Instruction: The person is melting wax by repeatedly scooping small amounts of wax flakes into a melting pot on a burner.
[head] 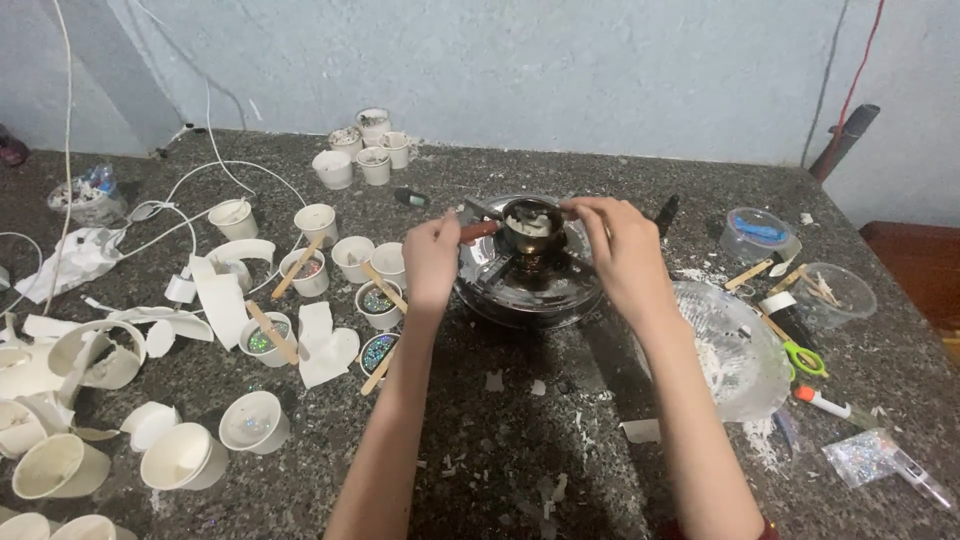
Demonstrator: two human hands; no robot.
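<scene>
I close my left hand (pixel 432 258) fingers on the small pot's red handle (pixel 478 231); my right hand (pixel 618 250) fingers pinch the pot (pixel 531 226) rim above the round burner (pixel 527 280).

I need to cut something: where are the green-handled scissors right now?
In the head view, the green-handled scissors lie on the right side of the table, against the right edge of the clear plastic bowl, just above a white marker.

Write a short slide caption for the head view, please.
Two hands, left hand and right hand, hold a small dark pot over a round burner.
</scene>
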